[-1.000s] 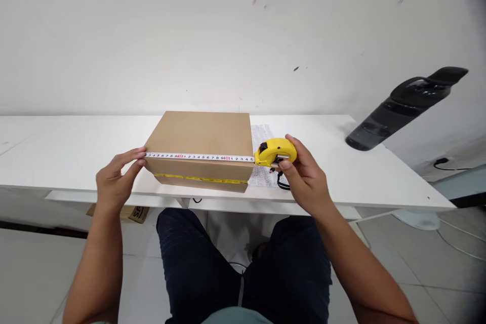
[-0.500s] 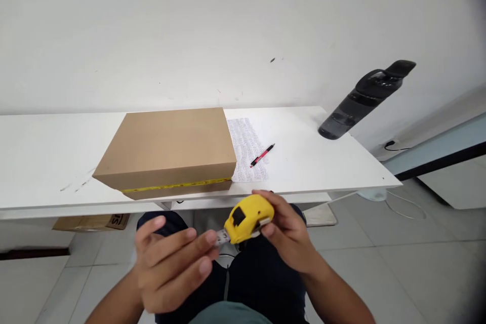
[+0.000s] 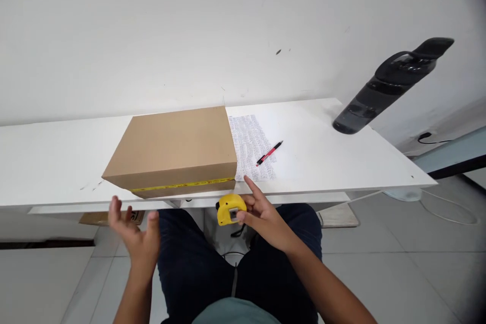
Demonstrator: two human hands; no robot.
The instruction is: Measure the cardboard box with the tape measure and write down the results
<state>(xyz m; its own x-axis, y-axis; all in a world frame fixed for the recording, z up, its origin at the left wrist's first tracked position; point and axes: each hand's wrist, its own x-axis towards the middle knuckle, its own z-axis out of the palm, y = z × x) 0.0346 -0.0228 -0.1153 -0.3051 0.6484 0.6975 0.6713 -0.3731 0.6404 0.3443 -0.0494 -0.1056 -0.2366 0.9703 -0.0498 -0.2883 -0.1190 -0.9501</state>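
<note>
Brightly yellow, compact, rounded tape measure

My forearms are bare. I wear dark navy trousers and a muted teal top, its edge curved; a thin grey cord hangs at my middle.

Matt cardboard box, smooth plastic tape measure, glossy bottle

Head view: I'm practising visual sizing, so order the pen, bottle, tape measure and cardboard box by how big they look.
Largest to smallest:
1. Cardboard box
2. Bottle
3. Tape measure
4. Pen
</note>
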